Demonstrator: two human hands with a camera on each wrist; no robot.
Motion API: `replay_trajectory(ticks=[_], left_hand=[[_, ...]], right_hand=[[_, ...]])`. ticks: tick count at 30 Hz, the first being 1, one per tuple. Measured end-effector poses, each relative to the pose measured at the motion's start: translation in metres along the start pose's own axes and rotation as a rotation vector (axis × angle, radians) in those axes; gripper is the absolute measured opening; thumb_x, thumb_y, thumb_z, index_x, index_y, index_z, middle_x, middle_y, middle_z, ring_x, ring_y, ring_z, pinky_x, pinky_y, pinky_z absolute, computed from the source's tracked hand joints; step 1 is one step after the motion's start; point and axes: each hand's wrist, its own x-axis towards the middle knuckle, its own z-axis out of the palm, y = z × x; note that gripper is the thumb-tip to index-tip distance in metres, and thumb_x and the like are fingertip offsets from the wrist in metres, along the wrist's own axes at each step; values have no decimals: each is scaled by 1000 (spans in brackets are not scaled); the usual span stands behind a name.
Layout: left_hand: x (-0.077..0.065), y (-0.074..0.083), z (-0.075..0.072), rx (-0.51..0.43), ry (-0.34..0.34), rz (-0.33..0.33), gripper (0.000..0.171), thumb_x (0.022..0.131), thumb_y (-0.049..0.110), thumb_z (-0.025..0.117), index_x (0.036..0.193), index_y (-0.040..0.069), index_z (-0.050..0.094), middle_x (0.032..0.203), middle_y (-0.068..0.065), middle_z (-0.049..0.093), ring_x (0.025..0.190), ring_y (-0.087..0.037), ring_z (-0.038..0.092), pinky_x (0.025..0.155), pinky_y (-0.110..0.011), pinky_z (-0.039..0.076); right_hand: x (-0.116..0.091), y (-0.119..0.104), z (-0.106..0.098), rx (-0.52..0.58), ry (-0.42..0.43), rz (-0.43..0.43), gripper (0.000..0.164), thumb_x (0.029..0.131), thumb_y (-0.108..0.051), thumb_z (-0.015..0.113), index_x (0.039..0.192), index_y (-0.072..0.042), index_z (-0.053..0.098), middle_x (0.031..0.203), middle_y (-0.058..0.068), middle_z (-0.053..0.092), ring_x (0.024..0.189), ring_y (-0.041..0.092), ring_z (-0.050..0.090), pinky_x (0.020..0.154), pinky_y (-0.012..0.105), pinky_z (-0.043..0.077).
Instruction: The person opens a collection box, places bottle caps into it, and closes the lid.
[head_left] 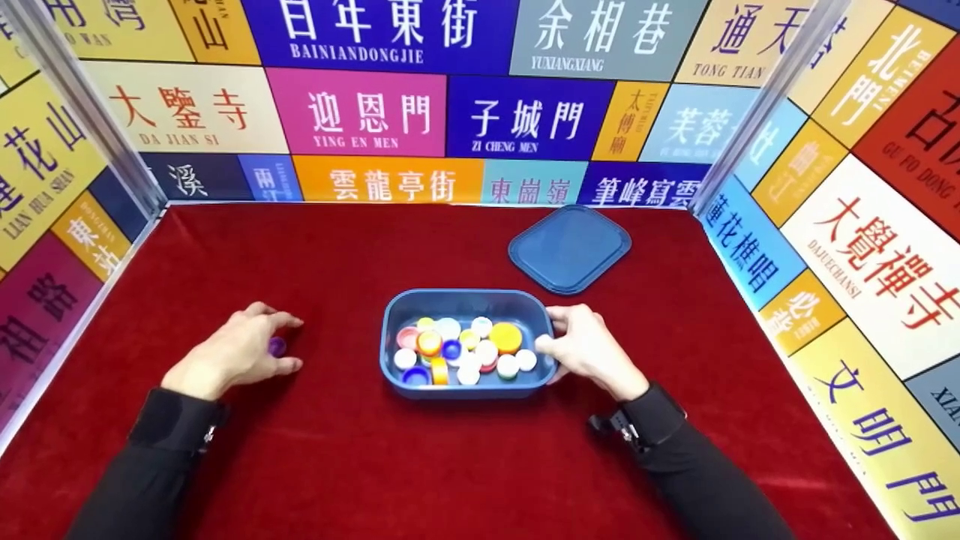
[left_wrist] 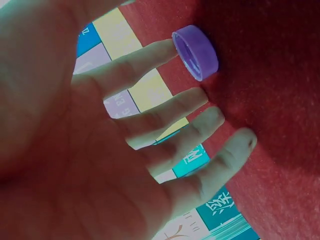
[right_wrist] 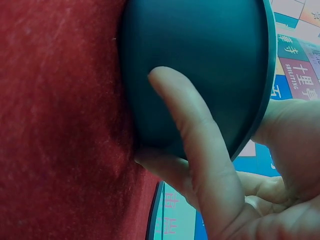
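Note:
A purple bottle cap (left_wrist: pixel 196 52) stands on its edge on the red cloth at the left, partly hidden by my hand in the head view (head_left: pixel 277 346). Around it my left hand (head_left: pixel 238 351) is spread, fingers extended; in the left wrist view one fingertip is at the cap's edge, and I cannot tell if it touches. My right hand (head_left: pixel 589 346) grips the right end of a blue plastic box (head_left: pixel 465 391), thumb over the rim and fingers against the outer wall (right_wrist: pixel 200 45). Inside the box lie several bottle caps (head_left: pixel 506 337), white, yellow, orange, blue and pink.
A blue lid (head_left: pixel 570 247) lies flat on the cloth behind the box, to the right. Red cloth (head_left: pixel 465 465) covers the table. Panels with printed characters (head_left: pixel 356 112) wall in the back and both sides, with metal posts at the corners.

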Motion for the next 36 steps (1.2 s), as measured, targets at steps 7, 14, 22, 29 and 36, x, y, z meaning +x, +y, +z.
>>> replay_trajectory(ticks=[7,14,22,29,36], left_hand=[[1,1,-2,19,32,57,33,88,9,95,117,2,82,105,-23,70,96,-36,65,92,-58,63],[3,-1,0,30,57,73,20,84,1,92,101,6,82,92,-15,69,86,-27,63,82,-47,59],[10,7,-2,27,80,100,17,88,2,90,102,5,81,92,-16,70,86,-28,63,80,-47,60],[21,28,-8,13,170,169,14,90,3,87,103,4,82,91,-17,69,84,-28,65,78,-47,61],[33,57,-14,-18,231,218,14,93,3,87,106,2,82,96,-21,71,86,-32,69,81,-52,67]], right_hand=[[0,0,1,19,-2,1,52,98,-6,77,150,-11,78,129,19,86,87,29,90,62,44,73],[0,0,1,-27,7,-3,52,99,-8,79,152,-13,77,132,18,85,88,27,90,63,41,73],[0,0,0,-2,3,5,51,99,-7,78,150,-12,78,129,19,86,84,29,90,62,43,73],[-1,0,1,-5,1,7,52,99,-8,78,150,-11,77,129,19,86,83,29,90,63,43,73],[-1,-1,1,2,4,2,50,98,-7,77,149,-12,78,128,18,86,84,28,90,62,44,73]])
